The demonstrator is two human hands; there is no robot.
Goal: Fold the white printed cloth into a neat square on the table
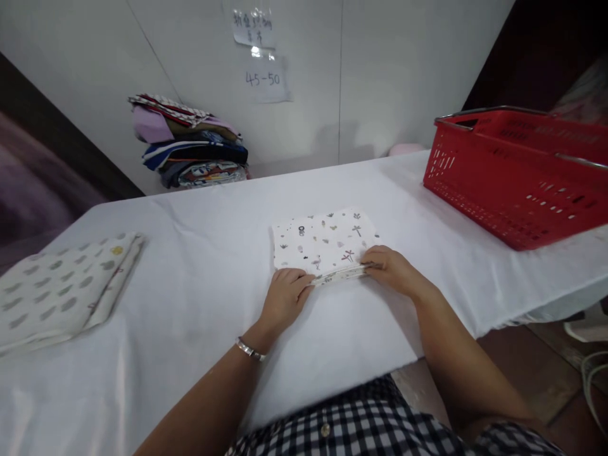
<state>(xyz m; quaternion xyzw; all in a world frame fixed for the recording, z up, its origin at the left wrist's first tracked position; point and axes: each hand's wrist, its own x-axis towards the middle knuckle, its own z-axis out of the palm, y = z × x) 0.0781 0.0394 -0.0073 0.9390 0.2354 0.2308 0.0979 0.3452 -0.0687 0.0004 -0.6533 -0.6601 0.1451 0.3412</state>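
Note:
A small folded white cloth [325, 240] with tiny printed figures lies in the middle of the white-covered table [209, 266]. My left hand [285, 297] pinches its near left corner, fingers curled over the edge. My right hand [392, 269] grips the near right edge of the same cloth, thumb on top. Both hands hold the folded near edge slightly raised off the table. A silver bracelet sits on my left wrist.
A folded white cloth with grey spots [61, 288] lies at the table's left. A red plastic basket [517, 171] stands at the right. A stack of folded coloured fabrics [190, 142] rests by the back wall, under paper notes [266, 79].

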